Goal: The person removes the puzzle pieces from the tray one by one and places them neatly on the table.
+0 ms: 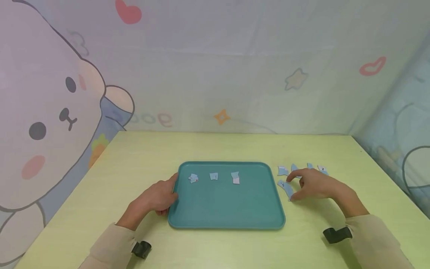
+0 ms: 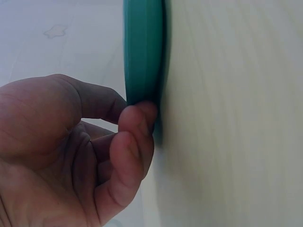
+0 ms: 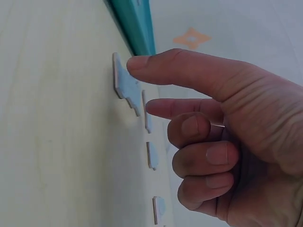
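My left hand (image 1: 162,195) grips the left edge of a teal tray (image 1: 228,209); in the left wrist view its fingers curl at the end of the tray's rim (image 2: 143,52). Three light-blue puzzle pieces lie in a row on the tray, among them a squarish one (image 1: 213,176). Right of the tray, my right hand (image 1: 314,184) reaches over a curved blue puzzle piece (image 1: 286,188) on the table. Thumb and index finger are spread, with the thumb tip right at the piece (image 3: 127,87) in the right wrist view. The other fingers are curled in.
Several more puzzle pieces lie beyond the right hand, including a blue-and-white one (image 1: 283,171) and another near the hand's far side (image 1: 323,169). The pale yellow table (image 1: 215,248) meets a printed cloth backdrop (image 1: 201,74) at its far edge.
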Motion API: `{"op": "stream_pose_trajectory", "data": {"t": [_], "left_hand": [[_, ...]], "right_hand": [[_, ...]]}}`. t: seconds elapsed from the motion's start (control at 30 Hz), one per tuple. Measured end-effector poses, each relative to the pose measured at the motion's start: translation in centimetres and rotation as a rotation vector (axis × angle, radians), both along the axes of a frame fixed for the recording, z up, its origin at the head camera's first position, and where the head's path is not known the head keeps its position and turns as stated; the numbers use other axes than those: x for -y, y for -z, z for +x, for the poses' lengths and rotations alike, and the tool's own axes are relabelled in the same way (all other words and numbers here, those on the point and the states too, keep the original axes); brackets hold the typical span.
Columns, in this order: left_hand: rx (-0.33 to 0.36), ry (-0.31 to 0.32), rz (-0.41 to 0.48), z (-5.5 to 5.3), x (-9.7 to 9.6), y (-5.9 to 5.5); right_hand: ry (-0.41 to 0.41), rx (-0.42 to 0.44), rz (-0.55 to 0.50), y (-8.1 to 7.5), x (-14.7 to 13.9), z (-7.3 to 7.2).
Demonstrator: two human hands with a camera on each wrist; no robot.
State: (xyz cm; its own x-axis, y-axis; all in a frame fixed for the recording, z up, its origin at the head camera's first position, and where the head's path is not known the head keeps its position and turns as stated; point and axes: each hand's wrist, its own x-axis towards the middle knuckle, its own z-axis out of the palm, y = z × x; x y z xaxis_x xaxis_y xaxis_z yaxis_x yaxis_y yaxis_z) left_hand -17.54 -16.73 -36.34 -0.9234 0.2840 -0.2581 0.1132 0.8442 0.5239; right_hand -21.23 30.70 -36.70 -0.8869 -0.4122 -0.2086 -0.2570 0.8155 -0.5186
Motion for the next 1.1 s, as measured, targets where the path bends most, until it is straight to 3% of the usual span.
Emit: {"op": "stream_pose_trajectory", "data": {"t": [0.3,0.73,1.1], "left_hand": [[0.001,-0.001,-0.007,-0.1,0.1,0.0],[0.006,0.006,-0.005,-0.2,0.1,0.0],[0.01,0.003,-0.007,-0.2,0.1,0.1]], "right_hand": [[-0.008,-0.09,-0.039,-1.1,0.0,-0.1],[-0.008,-0.205,-0.095,-1.6,1.4,-0.1],[-0.033,-0.186,-0.201,-1.1,3.5,-0.6]]}}
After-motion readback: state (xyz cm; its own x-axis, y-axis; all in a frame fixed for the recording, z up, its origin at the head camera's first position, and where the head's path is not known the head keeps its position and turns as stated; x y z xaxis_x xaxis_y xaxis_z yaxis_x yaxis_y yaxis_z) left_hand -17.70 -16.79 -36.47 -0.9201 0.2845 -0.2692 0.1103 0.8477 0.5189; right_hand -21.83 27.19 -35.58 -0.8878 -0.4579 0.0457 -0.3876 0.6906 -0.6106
